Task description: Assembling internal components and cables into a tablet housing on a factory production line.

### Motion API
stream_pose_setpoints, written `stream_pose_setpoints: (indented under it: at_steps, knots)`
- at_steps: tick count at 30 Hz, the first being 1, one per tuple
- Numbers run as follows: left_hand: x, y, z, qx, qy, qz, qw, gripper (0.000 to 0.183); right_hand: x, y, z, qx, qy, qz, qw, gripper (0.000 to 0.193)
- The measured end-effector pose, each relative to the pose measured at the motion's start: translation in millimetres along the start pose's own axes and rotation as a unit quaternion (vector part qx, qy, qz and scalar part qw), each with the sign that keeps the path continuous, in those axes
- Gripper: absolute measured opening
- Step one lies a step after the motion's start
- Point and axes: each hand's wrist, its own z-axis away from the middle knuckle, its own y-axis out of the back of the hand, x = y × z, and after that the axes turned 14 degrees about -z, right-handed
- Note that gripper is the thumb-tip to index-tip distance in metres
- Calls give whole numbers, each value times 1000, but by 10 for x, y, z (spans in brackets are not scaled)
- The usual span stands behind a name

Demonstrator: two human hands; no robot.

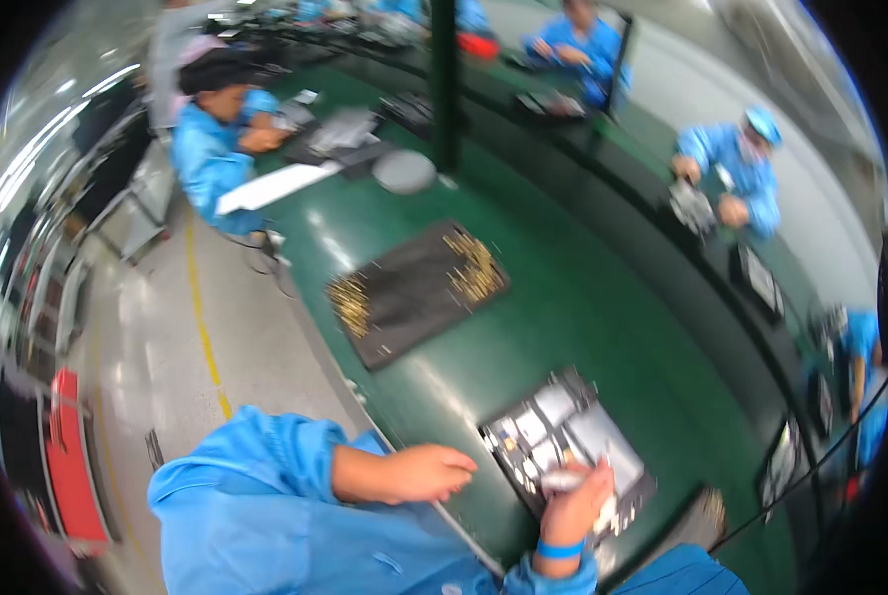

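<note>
My left hand (426,472) rests at the near edge of the green table (563,297), fingers loosely curled, holding nothing that I can see. My right hand (578,501) is closed around a small white tool, pressed onto an open device chassis (563,436) with grey and silver parts inside. A blue band circles my right wrist. Both sleeves are blue. The picture is blurred by motion.
A black mat (414,288) with two heaps of small gold parts lies further up the table. Several people in blue coats sit along the table and the far black conveyor (662,258). A green post (444,89) stands mid-table. The grey floor with a yellow line (201,317) runs at left.
</note>
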Motion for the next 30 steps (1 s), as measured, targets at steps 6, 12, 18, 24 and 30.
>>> stream_pose_setpoints:
  at_steps: [6,12,18,24,30]
  knots:
    - [-30,-20,-215,-37,14,49,998,38,62,-64,-96,-24,28,-62,997,37]
    - [71,4,-434,-34,-8,40,999,28,-46,-89,-124,-11,-51,-58,997,37]
    - [178,-58,-441,-46,28,9,999,23,-165,-68,-378,-233,-137,275,923,42]
    - [105,75,-456,-26,37,73,996,19,87,-347,-414,-201,-12,405,892,23]
    - [-78,288,-656,-193,-14,223,955,38,-158,536,-60,73,178,267,944,23]
